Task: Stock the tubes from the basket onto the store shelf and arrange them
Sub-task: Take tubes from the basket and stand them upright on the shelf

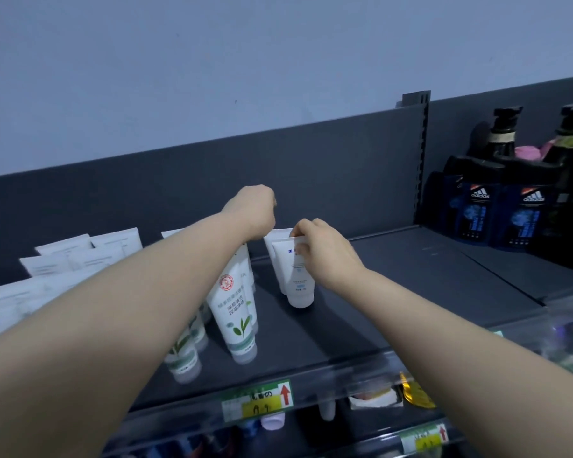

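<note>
Pale wall [212,61], dark back panel [328,166], dim light

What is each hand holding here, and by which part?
Right hand pinches the white blue-printed plastic tube by its flat top end. Left hand: hold hidden, cannot tell.

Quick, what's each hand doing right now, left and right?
Left hand: curled over the top of the leaf-print tube, apparently gripping it.
Right hand: pinching the top edge of the white tube.
</note>
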`<control>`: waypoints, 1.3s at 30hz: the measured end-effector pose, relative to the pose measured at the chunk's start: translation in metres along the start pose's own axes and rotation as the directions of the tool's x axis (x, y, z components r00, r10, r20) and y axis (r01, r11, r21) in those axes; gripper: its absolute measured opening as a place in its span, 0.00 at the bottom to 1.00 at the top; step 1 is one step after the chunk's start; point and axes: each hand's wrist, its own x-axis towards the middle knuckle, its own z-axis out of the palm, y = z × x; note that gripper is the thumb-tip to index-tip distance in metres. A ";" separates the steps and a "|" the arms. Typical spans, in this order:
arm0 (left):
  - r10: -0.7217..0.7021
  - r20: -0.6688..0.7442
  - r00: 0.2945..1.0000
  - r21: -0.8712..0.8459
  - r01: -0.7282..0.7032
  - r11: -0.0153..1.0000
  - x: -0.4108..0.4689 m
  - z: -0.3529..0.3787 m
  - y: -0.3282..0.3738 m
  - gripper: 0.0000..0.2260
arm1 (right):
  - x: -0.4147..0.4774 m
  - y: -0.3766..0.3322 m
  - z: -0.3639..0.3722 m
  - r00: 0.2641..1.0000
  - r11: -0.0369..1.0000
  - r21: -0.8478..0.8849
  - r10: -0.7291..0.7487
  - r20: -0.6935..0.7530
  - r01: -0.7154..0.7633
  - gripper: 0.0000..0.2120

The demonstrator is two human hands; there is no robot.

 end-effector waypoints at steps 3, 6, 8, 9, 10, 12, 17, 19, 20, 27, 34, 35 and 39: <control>-0.008 -0.092 0.996 -0.053 0.003 0.999 -0.014 -0.013 -0.003 0.20 | 0.003 -0.001 0.010 1.000 0.999 -0.043 -0.008 0.023 0.009 0.15; -0.005 -0.143 0.990 -0.102 -0.010 0.995 -0.026 -0.017 -0.001 0.19 | -0.003 0.001 0.006 0.999 0.997 -0.072 -0.023 -0.022 0.021 0.15; -0.004 -0.150 0.989 -0.099 -0.011 0.995 -0.038 -0.017 0.005 0.18 | -0.013 0.004 -0.003 0.995 0.991 -0.126 -0.045 -0.085 0.034 0.15; -0.001 -0.154 0.988 -0.084 -0.012 0.996 -0.045 -0.017 0.009 0.17 | -0.019 0.006 -0.009 0.993 0.984 -0.173 -0.059 -0.101 0.041 0.15; 0.005 -0.158 0.987 -0.056 -0.014 0.998 -0.053 -0.017 0.014 0.16 | -0.026 0.009 -0.015 0.992 0.974 -0.222 -0.074 -0.100 0.050 0.14; 0.021 -0.163 0.986 0.029 -0.016 0.999 -0.068 -0.016 0.028 0.14 | -0.045 0.019 -0.029 0.994 0.947 -0.311 -0.096 -0.057 0.074 0.15; 0.008 -0.168 0.986 0.145 0.017 0.989 -0.117 -0.010 0.074 0.14 | -0.108 0.051 -0.062 0.984 0.898 -0.403 -0.165 0.064 0.176 0.16; -0.012 -0.143 0.990 0.129 0.030 0.991 -0.143 -0.001 0.096 0.12 | -0.136 0.064 -0.074 0.975 0.889 -0.402 -0.192 0.110 0.221 0.16; -0.024 -0.128 0.991 0.116 0.039 0.993 -0.157 0.006 0.108 0.10 | -0.151 0.072 -0.081 0.970 0.885 -0.399 -0.203 0.131 0.239 0.16; -0.044 0.003 0.999 -0.100 0.044 0.994 -0.253 0.082 0.189 0.18 | -0.253 0.143 -0.116 0.952 0.895 -0.364 -0.173 0.252 0.259 0.15; -0.071 0.266 0.961 -0.190 0.125 0.974 -0.301 0.173 0.240 0.15 | -0.332 0.221 -0.112 0.909 0.892 -0.423 0.036 0.416 0.158 0.15; -0.071 0.311 0.948 -0.198 0.138 0.970 -0.305 0.186 0.244 0.14 | -0.340 0.228 -0.108 0.899 0.890 -0.433 0.068 0.433 0.142 0.14; -0.051 0.477 0.878 -0.196 0.163 0.967 -0.312 0.242 0.245 0.12 | -0.363 0.246 -0.087 0.825 0.882 -0.460 0.184 0.535 0.101 0.15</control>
